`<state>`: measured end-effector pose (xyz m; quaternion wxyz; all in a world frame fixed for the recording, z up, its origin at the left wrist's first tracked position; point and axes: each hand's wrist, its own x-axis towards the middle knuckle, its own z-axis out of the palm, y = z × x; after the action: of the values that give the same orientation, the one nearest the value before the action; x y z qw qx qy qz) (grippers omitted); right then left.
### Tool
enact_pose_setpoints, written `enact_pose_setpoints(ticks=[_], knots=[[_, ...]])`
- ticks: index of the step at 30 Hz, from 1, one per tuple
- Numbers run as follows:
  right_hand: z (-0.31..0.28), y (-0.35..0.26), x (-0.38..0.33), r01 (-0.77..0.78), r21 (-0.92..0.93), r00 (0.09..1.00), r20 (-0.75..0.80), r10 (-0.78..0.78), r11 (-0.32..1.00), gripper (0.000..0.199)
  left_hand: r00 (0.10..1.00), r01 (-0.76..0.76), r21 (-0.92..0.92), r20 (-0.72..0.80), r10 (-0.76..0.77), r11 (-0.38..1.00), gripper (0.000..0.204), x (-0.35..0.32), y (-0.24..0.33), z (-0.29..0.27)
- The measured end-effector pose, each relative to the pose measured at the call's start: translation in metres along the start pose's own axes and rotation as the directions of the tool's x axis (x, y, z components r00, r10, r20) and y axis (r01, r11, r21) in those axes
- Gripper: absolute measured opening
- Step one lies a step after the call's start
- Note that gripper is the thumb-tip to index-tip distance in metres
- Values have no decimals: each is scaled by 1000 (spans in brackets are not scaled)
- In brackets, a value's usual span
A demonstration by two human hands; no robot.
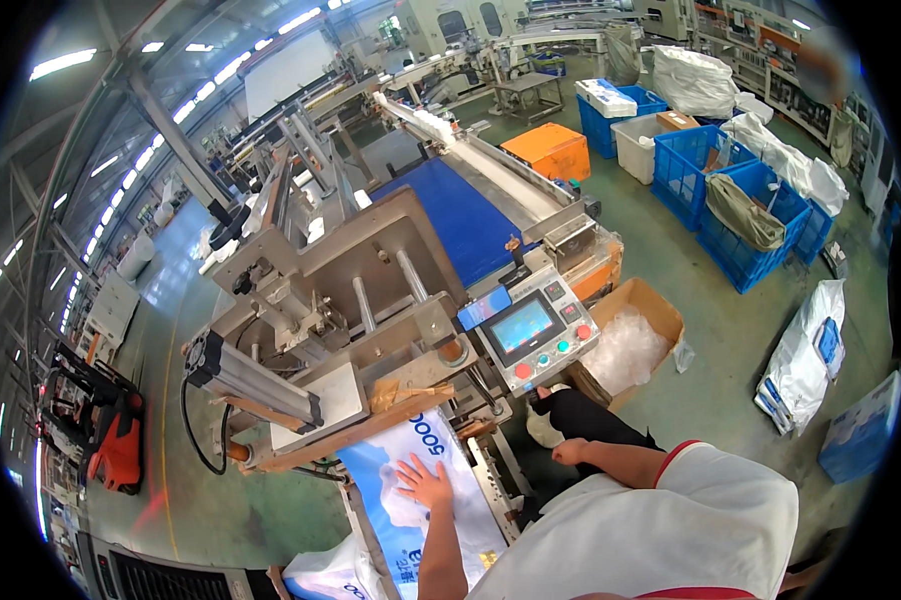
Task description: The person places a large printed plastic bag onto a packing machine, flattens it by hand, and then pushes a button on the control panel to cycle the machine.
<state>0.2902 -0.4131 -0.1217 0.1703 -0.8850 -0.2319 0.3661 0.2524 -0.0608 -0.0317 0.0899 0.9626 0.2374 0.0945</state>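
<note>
My left hand (425, 485) lies flat with its fingers spread on a blue and white printed plastic bag (450, 455). The bag rests on the infeed of a grey metal packing machine (370, 270), its top end under a brown sealing bar (370, 425). My right hand (570, 452) hangs beside my hip with the fingers curled and nothing visible in it. It is below the machine's control panel (535, 335), which has a touch screen and coloured buttons, and does not touch it.
A blue conveyor belt (460, 215) runs away behind the machine. An open cardboard box of clear plastic (660, 310) stands on the green floor to the right. Blue crates (740, 260), an orange bin (550, 150) and white sacks (800, 365) stand further right. A red pallet truck (120, 450) is at left.
</note>
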Motion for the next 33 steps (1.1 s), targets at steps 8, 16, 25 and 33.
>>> enact_pose_setpoints(ticks=[8,16,25,33], knots=[[0,-8,9,191,-121,981,-10,-194,974,20,993,83,158,71,-96,984,76,-2,8,-6],[38,19,63,203,5,975,-89,-202,979,18,964,-93,364,-200,175,927,76,-2,-14,29],[6,23,-3,109,179,986,-145,-84,978,10,952,-197,311,-164,257,930,77,21,7,23],[4,-8,24,-10,133,992,-125,26,991,5,983,-68,369,-136,126,927,76,4,-36,37]])
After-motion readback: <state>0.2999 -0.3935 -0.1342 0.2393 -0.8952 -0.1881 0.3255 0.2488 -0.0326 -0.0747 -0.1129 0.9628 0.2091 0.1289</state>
